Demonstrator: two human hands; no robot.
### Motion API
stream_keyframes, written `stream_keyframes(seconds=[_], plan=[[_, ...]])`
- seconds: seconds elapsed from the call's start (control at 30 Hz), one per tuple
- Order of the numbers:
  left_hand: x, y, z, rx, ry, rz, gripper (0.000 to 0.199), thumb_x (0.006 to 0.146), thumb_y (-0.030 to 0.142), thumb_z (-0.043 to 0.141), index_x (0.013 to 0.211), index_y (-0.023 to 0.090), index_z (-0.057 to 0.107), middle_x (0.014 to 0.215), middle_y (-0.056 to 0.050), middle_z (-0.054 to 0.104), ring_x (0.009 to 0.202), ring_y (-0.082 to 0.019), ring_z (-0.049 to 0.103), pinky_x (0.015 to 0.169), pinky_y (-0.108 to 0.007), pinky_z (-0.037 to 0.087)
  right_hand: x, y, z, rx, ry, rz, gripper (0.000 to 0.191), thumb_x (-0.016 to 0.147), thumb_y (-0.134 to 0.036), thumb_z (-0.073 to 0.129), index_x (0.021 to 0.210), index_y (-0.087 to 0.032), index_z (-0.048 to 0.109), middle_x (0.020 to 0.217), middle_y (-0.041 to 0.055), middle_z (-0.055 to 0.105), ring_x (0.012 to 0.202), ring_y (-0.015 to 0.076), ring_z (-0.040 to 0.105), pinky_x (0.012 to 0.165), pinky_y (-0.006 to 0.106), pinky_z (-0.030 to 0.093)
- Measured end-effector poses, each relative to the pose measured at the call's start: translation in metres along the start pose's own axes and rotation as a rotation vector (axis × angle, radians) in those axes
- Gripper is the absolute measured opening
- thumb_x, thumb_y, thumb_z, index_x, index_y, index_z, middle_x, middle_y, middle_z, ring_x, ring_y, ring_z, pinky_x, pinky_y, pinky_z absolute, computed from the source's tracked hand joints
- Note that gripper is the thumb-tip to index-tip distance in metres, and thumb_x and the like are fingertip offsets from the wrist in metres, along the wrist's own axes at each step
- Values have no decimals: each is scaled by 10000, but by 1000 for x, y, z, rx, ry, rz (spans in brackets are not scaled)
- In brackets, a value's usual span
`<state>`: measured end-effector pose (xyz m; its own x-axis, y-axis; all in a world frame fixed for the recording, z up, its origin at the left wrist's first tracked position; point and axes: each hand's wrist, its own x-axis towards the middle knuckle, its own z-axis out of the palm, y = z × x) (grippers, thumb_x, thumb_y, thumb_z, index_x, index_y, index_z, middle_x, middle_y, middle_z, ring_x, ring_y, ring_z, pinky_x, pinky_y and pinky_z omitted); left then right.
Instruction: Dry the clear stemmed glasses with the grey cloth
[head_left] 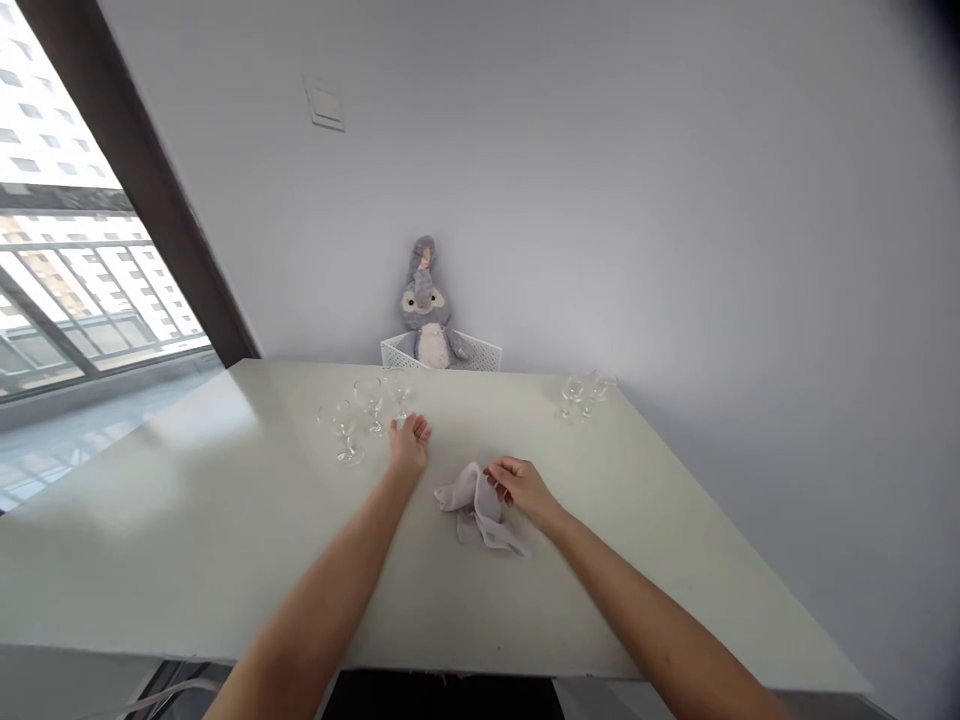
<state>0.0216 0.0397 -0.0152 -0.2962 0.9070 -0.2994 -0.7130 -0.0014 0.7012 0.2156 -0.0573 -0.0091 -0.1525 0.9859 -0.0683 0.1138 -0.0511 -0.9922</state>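
Note:
A crumpled pale grey cloth [480, 508] lies near the middle of the white table [225, 560]. My right hand [517, 485] is at the cloth's upper right edge, its thumb and fingers pinched together on it. Further left and forward, my left hand [411, 441] has its fingers loosely apart and holds nothing. It is just beside a group of clear stemmed glasses: one [346, 425] at the left, one [370, 400] in the middle and one [399, 390] closest to the hand. At the back right stand more clear glasses [573, 392], close together.
Behind the table's back edge, a grey plush toy [427, 310] sits in a white perforated basket [484, 353] against the wall. A light switch [327, 108] is on the wall. A dark-framed window with a railing [75, 245] is at the left.

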Motion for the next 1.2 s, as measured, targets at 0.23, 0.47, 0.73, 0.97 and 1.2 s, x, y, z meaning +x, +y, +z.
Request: stream_keyframes(seconds=[0.23, 0.47, 0.73, 0.97, 1.2], plan=[[35, 14, 21, -127, 5, -81, 868, 729, 103, 572, 1281, 363, -46, 961, -49, 521, 791, -118, 598, 681, -242, 513, -14, 9, 20, -378, 170, -153, 540, 691, -538, 521, 1076, -159, 514, 917, 65, 575, 747, 164, 532, 641, 281, 420], [44, 24, 29, -233, -111, -80, 459, 759, 133, 539, 1139, 265, 320, 978, -62, 536, 860, -123, 604, 739, -266, 507, -18, 8, 32, -406, 250, -150, 313, 658, -268, 533, 959, -184, 566, 910, 43, 593, 821, 183, 527, 729, 293, 384], [11, 14, 26, -229, -281, -164, 188, 749, 312, 582, 817, 186, 461, 994, -96, 563, 943, -174, 585, 785, -342, 483, -1, 4, -15, 680, 251, 305, 123, 672, -288, 481, 617, -181, 505, 487, -28, 503, 489, 138, 489, 481, 246, 387], [-34, -5, 22, -52, -435, -258, 236, 726, 364, 599, 860, 206, 486, 1014, -72, 577, 867, -138, 600, 737, -276, 472, 11, 10, -30, 818, 442, 250, 105, 727, -306, 478, 699, -208, 504, 581, -2, 569, 570, 159, 562, 540, 273, 461], [-59, -18, 8, 147, -487, -134, 378, 706, 378, 613, 1035, 291, 448, 1105, -50, 556, 824, -125, 588, 722, -291, 457, -1, -1, -41, 629, 501, 76, 300, 752, -469, 437, 818, -191, 528, 742, 49, 617, 679, 192, 579, 550, 294, 469]])
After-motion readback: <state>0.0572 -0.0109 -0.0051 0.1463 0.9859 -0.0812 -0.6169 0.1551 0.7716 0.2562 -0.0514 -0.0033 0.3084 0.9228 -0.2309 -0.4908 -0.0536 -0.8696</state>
